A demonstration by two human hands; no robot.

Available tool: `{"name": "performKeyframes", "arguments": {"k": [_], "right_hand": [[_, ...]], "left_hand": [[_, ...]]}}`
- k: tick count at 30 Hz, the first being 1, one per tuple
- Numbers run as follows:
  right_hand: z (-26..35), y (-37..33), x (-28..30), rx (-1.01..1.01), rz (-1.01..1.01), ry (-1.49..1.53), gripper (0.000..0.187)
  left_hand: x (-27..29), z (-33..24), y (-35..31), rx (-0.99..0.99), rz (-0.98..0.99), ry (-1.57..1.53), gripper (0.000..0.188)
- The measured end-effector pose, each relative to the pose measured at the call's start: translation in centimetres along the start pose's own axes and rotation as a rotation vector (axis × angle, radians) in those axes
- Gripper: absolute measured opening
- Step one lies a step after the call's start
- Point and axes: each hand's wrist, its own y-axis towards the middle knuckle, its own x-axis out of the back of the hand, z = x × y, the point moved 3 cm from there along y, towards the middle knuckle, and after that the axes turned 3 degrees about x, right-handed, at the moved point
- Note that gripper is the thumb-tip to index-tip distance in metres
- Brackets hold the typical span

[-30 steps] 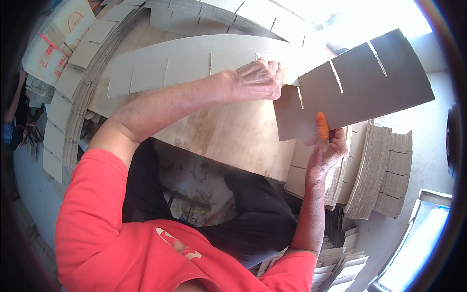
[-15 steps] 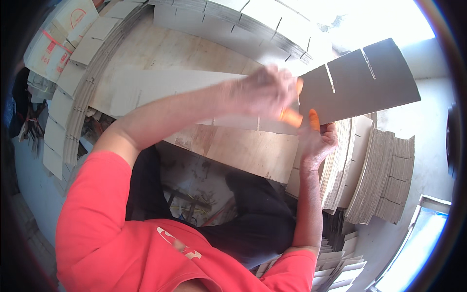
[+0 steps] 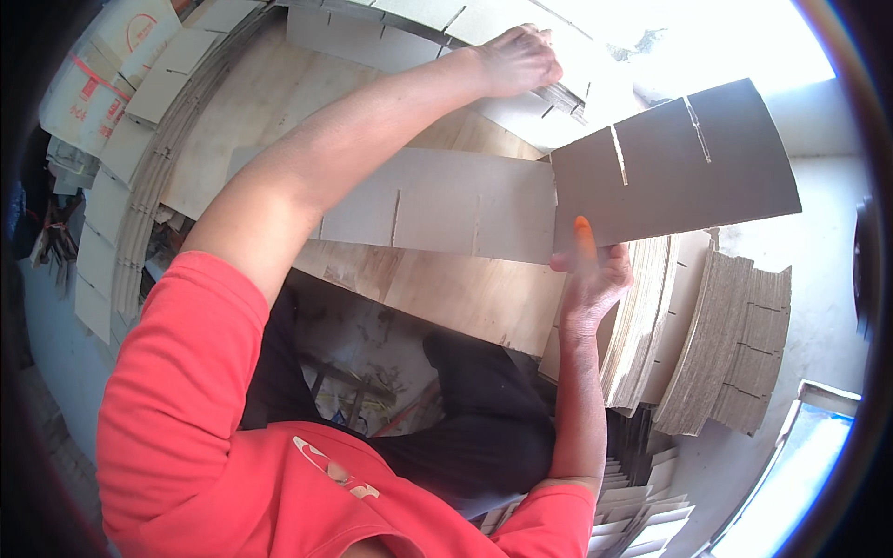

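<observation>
My right hand [image 3: 593, 279], with an orange finger cover on one finger, grips a dark grey slotted cardboard panel [image 3: 674, 172] by its lower left corner. The panel rises tilted to the right, two narrow slots running in from its upper edge. Against its left end lies a lighter grey slotted cardboard strip [image 3: 433, 200], stretched across the wooden board; whether the two are joined I cannot tell. My left hand [image 3: 521, 60] is at the far stack of slotted cardboard strips [image 3: 400, 42], fingers curled over its near edge. Its fingertips are hidden.
Below the strips is a wooden board [image 3: 409, 279] in front of my legs. Stacks of slotted cardboard stand along the left [image 3: 139, 232] and at the right [image 3: 721, 349]. More loose pieces [image 3: 642, 507] lie low at the right. A bright window [image 3: 791, 474] is beyond them.
My left hand has moved from beside the dark panel's left end up and away to the far stack. The right hand still grips the panel, which has shifted slightly left.
</observation>
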Motion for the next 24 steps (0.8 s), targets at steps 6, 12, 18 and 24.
{"name": "performKeyframes", "arguments": {"k": [6, 12, 18, 24], "right_hand": [[0.2, -0.2, 0.1, 0.027, -0.01, -0.013, 0.008], [0.4, -0.1, 0.1, 0.015, -0.018, -0.051, 0.009], [-0.1, -0.2, 0.1, 0.0, -0.013, 0.009, 0.01], [0.3, 0.0, -0.2, 0.012, 0.038, -0.029, 0.009]], "left_hand": [[1.3, 0.9, 0.6, -0.061, -0.159, -0.131, 0.007], [2.6, -2.4, 0.1, -0.23, -0.091, 0.07, 0.011], [4.7, -5.5, -1.9, -0.286, -0.099, 0.03, 0.005], [5.7, -6.0, -3.1, -0.292, -0.204, 0.072, 0.009]]}}
